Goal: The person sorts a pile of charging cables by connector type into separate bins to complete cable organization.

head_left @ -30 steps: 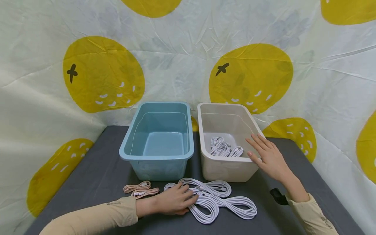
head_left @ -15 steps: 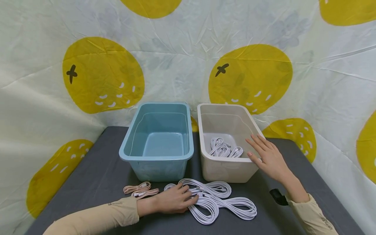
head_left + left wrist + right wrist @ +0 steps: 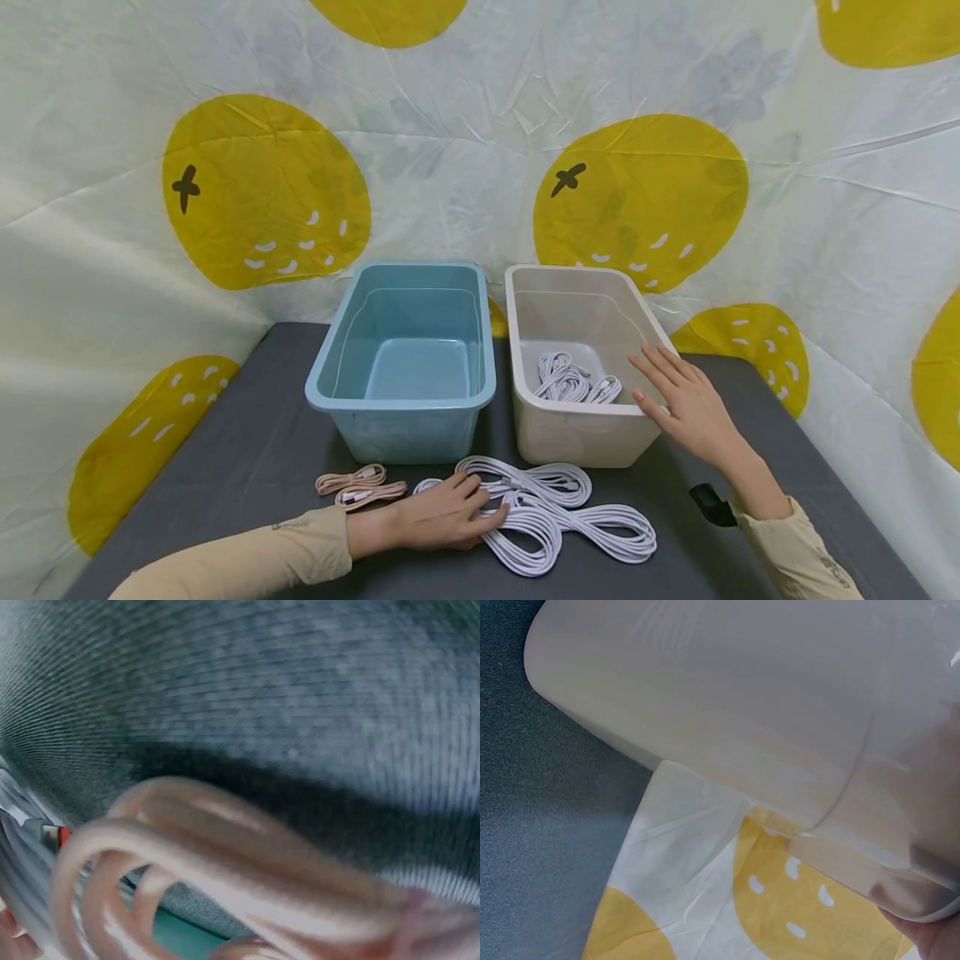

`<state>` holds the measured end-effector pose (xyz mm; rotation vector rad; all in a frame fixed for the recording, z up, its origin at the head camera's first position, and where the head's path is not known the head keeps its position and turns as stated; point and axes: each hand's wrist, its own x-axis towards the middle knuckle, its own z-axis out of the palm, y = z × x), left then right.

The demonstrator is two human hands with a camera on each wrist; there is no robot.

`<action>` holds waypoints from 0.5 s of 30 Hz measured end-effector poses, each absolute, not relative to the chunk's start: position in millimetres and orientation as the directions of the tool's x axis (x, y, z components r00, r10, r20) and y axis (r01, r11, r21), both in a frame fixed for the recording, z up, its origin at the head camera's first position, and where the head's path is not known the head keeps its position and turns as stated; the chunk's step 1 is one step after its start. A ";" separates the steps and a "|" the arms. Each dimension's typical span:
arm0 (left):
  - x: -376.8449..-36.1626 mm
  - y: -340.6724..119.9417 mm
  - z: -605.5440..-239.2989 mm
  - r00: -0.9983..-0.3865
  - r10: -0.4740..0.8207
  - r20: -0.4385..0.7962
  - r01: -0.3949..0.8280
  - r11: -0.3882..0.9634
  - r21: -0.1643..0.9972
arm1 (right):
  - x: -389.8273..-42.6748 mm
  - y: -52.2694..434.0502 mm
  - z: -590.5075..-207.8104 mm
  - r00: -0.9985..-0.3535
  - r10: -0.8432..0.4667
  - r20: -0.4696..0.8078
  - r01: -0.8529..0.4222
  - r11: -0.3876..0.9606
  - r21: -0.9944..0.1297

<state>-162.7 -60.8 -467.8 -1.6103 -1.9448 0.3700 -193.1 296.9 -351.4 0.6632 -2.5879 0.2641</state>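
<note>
Landmark: the white bin (image 3: 577, 367), smooth matte plastic, rectangular with rounded corners and a rolled rim; in your right wrist view its outer wall (image 3: 765, 735) fills the frame, glossy and curved.

White cables (image 3: 555, 512): thin round cords looped into loose ovals, heaped on the dark grey woven tabletop (image 3: 247, 450) just in front of the bin. Your left hand (image 3: 442, 518) lies flat on the left end of that heap, fingers mostly straight and slightly spread, pressing the loops down; thumb tucked under, so a pinch cannot be ruled out.

Coiled white cable (image 3: 573, 379): a tighter bundle on the floor of the bin, toward its front.

Your right hand (image 3: 686, 400) rests on the bin's right front rim, fingers straight and fanned, tips pointing over the inside; nothing is held. The bundle inside lies just left of those fingertips, apart from them.

Pink cables (image 3: 360, 486): two small glossy coils on the table, front-left of the bin, just behind your left wrist. The left wrist view shows their loops (image 3: 187, 862) close and blurred against the weave.

Blue bin (image 3: 405, 358): same shape, glossy pale blue, just beside the white bin on its left.
</note>
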 end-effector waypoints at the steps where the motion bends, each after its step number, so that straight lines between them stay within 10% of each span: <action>1: -162.5 -60.7 -467.3 -0.099 0.961 0.258 0.801 0.231 -0.553 | -193.2 297.1 -351.6 -0.781 -0.409 0.471 -0.496 0.866 -0.071; 15: -155.5 -60.5 -451.1 -0.074 0.963 0.260 0.792 0.215 -0.571 | -194.8 298.5 -351.7 -0.775 -0.412 0.479 -0.502 0.862 -0.071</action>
